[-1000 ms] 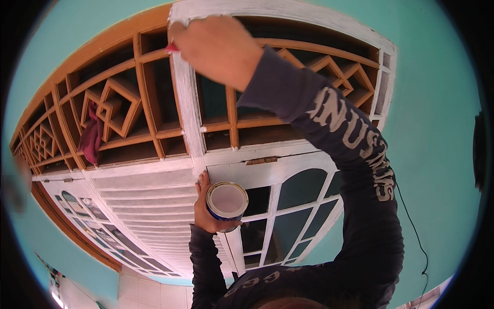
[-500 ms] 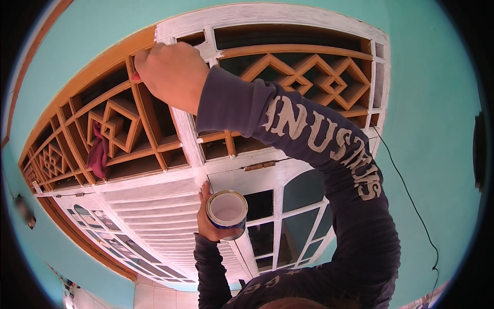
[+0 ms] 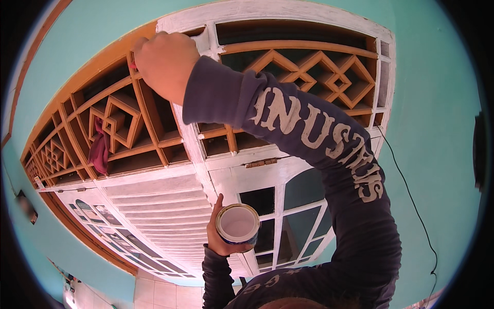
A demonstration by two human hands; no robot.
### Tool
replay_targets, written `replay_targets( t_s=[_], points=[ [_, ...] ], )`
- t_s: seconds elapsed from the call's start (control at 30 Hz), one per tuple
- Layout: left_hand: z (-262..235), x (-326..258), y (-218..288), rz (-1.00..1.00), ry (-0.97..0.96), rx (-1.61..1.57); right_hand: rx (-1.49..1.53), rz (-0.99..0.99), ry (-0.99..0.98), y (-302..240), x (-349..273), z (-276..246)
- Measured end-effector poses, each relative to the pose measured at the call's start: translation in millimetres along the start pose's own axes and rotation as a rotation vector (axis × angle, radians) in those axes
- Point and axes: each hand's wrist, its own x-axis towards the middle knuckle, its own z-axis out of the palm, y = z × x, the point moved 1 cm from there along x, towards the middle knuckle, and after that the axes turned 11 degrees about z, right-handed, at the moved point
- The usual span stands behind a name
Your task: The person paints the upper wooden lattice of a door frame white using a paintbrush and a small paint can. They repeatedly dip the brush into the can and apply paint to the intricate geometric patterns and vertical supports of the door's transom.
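Observation:
In my left hand (image 3: 216, 238) is a paint can (image 3: 250, 239) with a blue side, its fingers wrapped round it. The lidless can holds white paint, and its mouth faces up toward me. High at the upper left, my right hand (image 3: 167, 64) is closed in front of the wooden lattice (image 3: 146, 110). A small red bit (image 3: 133, 66) pokes out beside its fingers; the rest of what it grips is hidden. Near this hand, the frame (image 3: 170, 23) turns from brown-orange wood to white paint.
A dark red cloth (image 3: 99, 149) hangs from the lattice on the left. Below are white louvred panels (image 3: 154, 206) and a white door with glass panes (image 3: 296, 232). A black cable (image 3: 411, 206) runs down the turquoise wall (image 3: 437, 129) at the right.
My left hand and the paint can have shifted right and a little lower. My right hand has moved slightly up and left, still closed at the lattice frame.

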Motion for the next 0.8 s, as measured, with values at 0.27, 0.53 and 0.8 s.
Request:
replay_targets(
  t_s=[0.27, 0.53, 0.8],
  points=[
    [10, -8, 0, -0.012, 0.03, -0.086, -0.031, -0.046, -0.062, 3, 4, -1],
    [18, -15, -2, 0.0, 0.087, -0.008, 0.059, -0.059, 0.011, 21, 4, -23],
    [34, -46, -11, -0.094, 0.177, 0.153, 0.66, 0.303, -0.29, 74, -138, -127]
  ],
)
